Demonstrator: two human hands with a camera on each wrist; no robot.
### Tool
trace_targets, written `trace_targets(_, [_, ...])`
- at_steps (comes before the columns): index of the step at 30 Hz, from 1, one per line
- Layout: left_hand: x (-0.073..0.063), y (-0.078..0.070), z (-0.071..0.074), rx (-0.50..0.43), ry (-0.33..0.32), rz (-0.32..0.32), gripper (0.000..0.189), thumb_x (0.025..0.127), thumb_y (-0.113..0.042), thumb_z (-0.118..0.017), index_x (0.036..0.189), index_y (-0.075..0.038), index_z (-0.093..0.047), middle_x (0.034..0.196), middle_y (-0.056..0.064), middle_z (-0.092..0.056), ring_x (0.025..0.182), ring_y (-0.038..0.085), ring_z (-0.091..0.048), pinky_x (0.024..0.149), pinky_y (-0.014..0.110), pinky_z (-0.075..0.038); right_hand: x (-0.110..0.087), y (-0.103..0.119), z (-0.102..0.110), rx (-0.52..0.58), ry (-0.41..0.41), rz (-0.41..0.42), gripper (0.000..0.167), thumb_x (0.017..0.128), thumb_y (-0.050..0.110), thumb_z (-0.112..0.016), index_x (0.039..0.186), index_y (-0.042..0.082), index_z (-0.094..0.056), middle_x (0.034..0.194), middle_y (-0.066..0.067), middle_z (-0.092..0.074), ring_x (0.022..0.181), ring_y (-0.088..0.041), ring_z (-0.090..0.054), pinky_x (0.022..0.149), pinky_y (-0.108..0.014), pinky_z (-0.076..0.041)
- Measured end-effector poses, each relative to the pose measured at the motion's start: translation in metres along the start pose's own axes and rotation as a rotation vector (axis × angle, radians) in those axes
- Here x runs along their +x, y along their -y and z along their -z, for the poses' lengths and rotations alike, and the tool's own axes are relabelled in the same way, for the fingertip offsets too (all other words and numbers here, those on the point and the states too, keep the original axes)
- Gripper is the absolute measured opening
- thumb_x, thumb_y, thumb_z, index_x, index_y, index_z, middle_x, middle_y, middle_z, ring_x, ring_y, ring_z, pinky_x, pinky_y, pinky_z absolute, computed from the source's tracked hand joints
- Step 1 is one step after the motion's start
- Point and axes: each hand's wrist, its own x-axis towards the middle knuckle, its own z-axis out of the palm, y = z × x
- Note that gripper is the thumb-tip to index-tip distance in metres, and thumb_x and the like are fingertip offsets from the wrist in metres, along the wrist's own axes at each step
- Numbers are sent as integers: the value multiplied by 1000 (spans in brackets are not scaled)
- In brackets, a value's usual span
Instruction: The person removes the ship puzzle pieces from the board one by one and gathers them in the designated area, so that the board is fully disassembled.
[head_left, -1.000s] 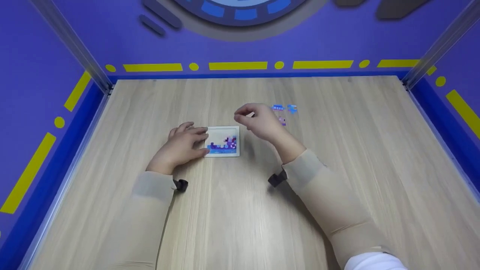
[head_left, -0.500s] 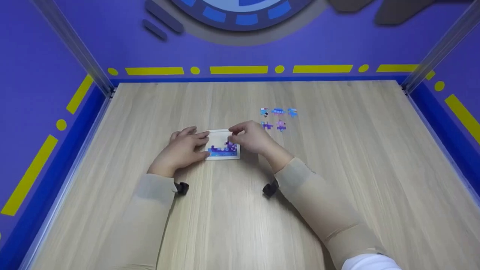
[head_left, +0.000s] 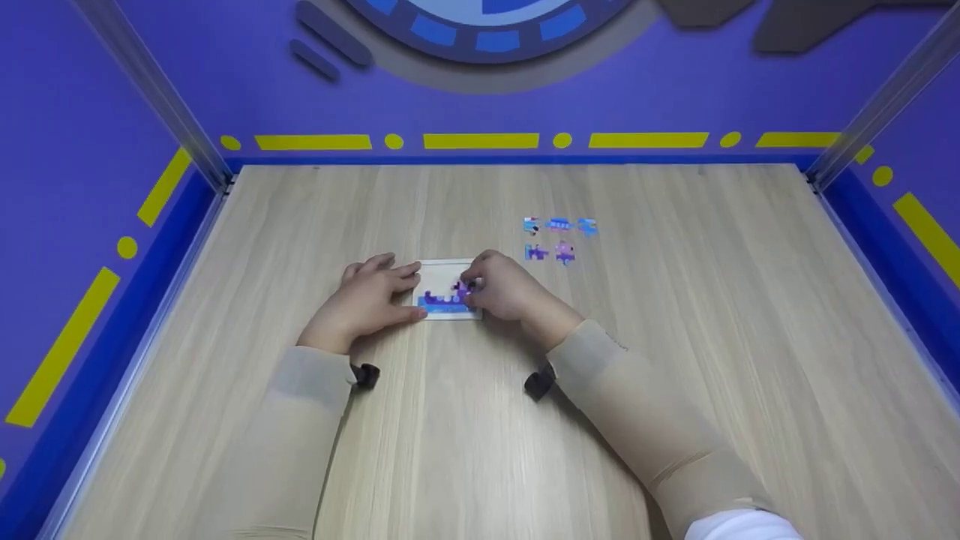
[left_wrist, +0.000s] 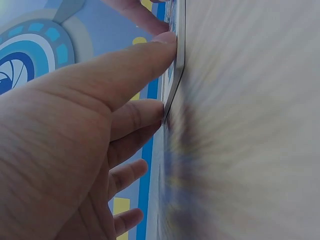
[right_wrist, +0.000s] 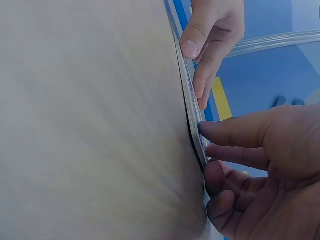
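A white-framed jigsaw tray (head_left: 448, 262) lies flat on the table. Joined puzzle pieces (head_left: 444, 304), blue along the near edge and purple at the right, fill part of it. At the tray's left side rests my left hand (head_left: 365, 304), thumb on the near corner and straight forefinger touching the edge. My right hand (head_left: 506, 289) sits over the right edge, thumb and forefinger apart and touching the purple pieces there. In the right wrist view its thumb (right_wrist: 235, 132) is straight and the other fingers bend beside the tray. The hand partly covers these pieces.
Beyond my right hand lie several loose puzzle pieces (head_left: 559, 224) in two short rows. The wooden table (head_left: 675, 247) is bordered by blue-purple panels (head_left: 480, 105) at the back and sides.
My right hand has come down and left from beyond the tray onto its right side, then slid slightly nearer. The left hand stays at the tray's left edge. More loose pieces show.
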Motion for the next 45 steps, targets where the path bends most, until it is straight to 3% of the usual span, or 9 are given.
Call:
trace_targets(6, [0,-1,0,-5,4,5,77,101,-50,-83,164,-13,-59,181,0,-46,176,43,-24,139,72,-14,-2,1,0,-49,-11,17,38,102,13,-83,139,3,-80,148,-16,-68,140,-35,-68,126,-49,-52])
trace_targets(14, [-1,-1,0,-4,-4,6,76,101,-50,-83,164,-13,-59,181,-1,-46,176,43,-25,139,72,-15,-2,1,-2,-32,-39,-7,39,101,13,-84,139,5,-79,147,-14,-69,139,-34,-68,126,-49,-53])
trace_targets(21, [0,0,-1,2,-7,11,77,101,-51,-83,164,-14,-59,181,0,-47,176,43,-25,139,71,-15,-4,4,-2,-18,-58,-30,40,101,11,-85,140,8,-77,141,-10,-70,129,-29,-69,121,-48,-57])
trace_targets(29, [0,0,-1,5,-7,2,76,101,-50,-82,164,-13,-60,180,0,-47,175,45,-27,138,72,-17,-4,3,-3,-27,-62,-23,38,102,12,-85,138,9,-76,133,-10,-73,122,-28,-70,117,-48,-58])
trace_targets(45, [1,-2,-1,2,25,34,79,102,-53,-81,166,-15,-56,182,-3,-43,176,41,-25,139,68,-16,0,-3,-2,-34,-54,19,35,102,14,-83,137,7,-81,135,-12,-74,122,-29,-71,114,-48,-59])
